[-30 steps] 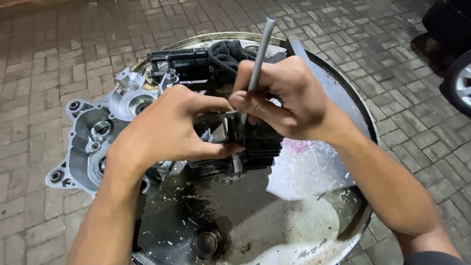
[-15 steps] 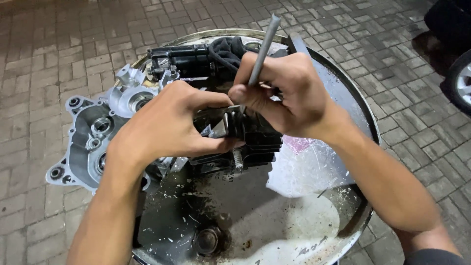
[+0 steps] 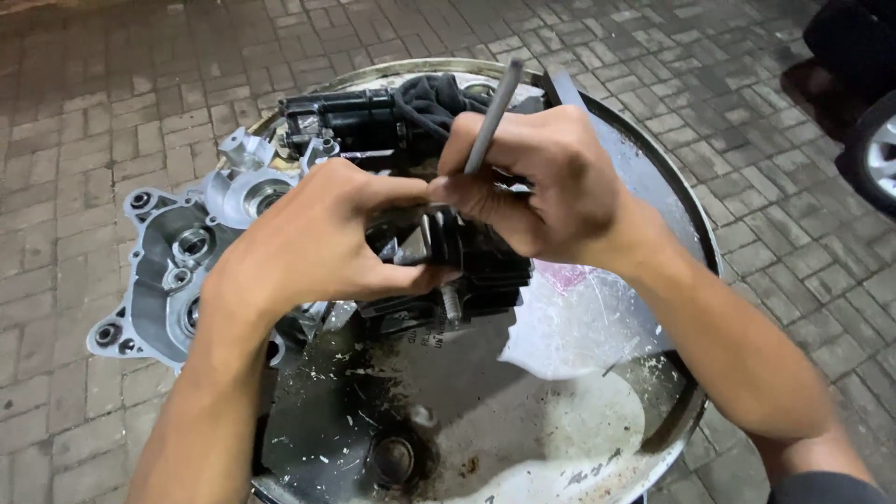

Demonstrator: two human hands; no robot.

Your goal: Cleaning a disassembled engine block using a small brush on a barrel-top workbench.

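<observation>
a: what's off to the left of the hands?
b: a silver cast-metal engine case half (image 3: 173, 271), hanging over the round metal drum-top worktop (image 3: 653, 187).
a: and the left hand (image 3: 308, 247)?
b: curled, pinching the black finned metal cylinder block (image 3: 476, 266) under both hands.
a: the right hand (image 3: 541, 182)?
b: fisted around a thin grey metal rod (image 3: 493, 112), tilted upward.

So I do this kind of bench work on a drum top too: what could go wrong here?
The right hand drives a thin metal rod close to the left hand fingers; a slip could jab them. The silver engine case overhangs the drum top edge and could tip off.
</observation>
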